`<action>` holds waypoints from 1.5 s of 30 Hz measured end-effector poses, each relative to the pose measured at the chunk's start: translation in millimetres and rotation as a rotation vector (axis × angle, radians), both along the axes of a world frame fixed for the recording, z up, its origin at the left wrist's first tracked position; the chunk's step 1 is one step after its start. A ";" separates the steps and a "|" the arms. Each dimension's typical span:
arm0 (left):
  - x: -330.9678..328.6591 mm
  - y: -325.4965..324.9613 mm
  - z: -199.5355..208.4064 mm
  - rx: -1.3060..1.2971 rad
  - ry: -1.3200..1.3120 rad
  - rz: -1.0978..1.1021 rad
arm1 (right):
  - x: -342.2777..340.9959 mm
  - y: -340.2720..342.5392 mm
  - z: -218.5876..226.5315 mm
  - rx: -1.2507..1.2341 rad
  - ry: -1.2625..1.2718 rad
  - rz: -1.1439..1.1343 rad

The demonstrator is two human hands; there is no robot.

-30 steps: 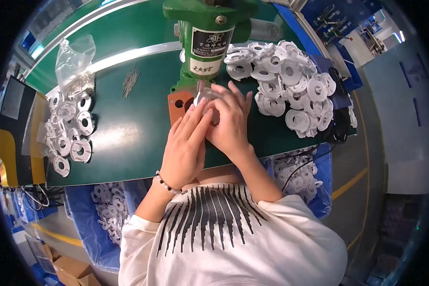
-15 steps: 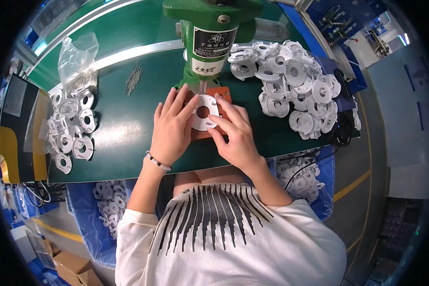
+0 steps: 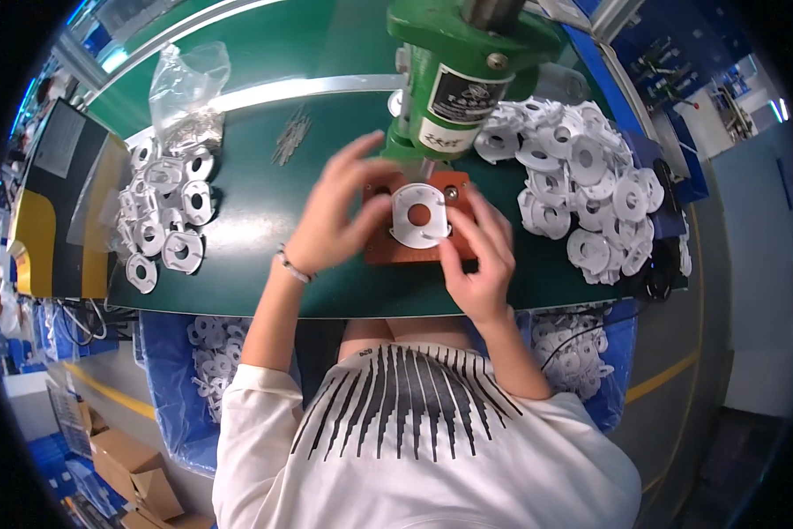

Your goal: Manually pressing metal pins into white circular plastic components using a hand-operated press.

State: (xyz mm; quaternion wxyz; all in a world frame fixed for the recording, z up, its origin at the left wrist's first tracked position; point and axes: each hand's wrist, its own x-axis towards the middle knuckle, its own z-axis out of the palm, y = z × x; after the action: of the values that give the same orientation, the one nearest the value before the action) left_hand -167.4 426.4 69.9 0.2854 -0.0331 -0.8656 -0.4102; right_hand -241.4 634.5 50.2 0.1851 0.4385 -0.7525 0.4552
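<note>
A white plastic ring-shaped plate point(image 3: 407, 231) with a round centre hole lies flat on the orange-red fixture block point(image 3: 387, 254), under the green hand press point(image 3: 414, 132). To the left of the plate, my left hand point(image 3: 339, 212) is raised, blurred by motion, with fingers apart and nothing visible in them. My right hand point(image 3: 483, 264) is at the plate's right edge. Its thumb and forefinger are apart and seem to touch the rim, though firm contact is hard to judge. The press's metal ram point(image 3: 428, 167) comes down just behind the plate.
Many similar white parts are heaped at right point(image 3: 590, 189), with a smaller pile point(image 3: 163, 207) at left. Thin metal pins point(image 3: 292, 137) lie near a clear plastic bag point(image 3: 189, 97). Blue-lined bins point(image 3: 171, 388) holding white parts stand below the table edge. A black cable point(image 3: 661, 269) lies at right.
My left hand has come off the plate and moved away to its left. My right hand has drawn back to the plate's right edge. The whole view has shifted.
</note>
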 end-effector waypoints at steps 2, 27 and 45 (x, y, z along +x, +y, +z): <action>-9.1 -44.6 -2.0 0.085 0.106 0.199 | 4.5 3.5 -14.0 -0.171 -0.010 -0.066; -55.6 -161.6 -21.5 0.114 -0.375 0.272 | 5.3 12.4 -53.6 -0.325 -0.179 -0.038; -27.1 -2.3 9.5 0.609 -0.140 -0.172 | 10.8 14.3 -45.8 -0.269 0.036 0.012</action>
State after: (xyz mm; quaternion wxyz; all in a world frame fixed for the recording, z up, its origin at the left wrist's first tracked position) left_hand -194.5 424.2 79.3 0.1860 0.0092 -0.7146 -0.6743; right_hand -230.6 648.8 4.4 0.2531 0.4223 -0.6784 0.5453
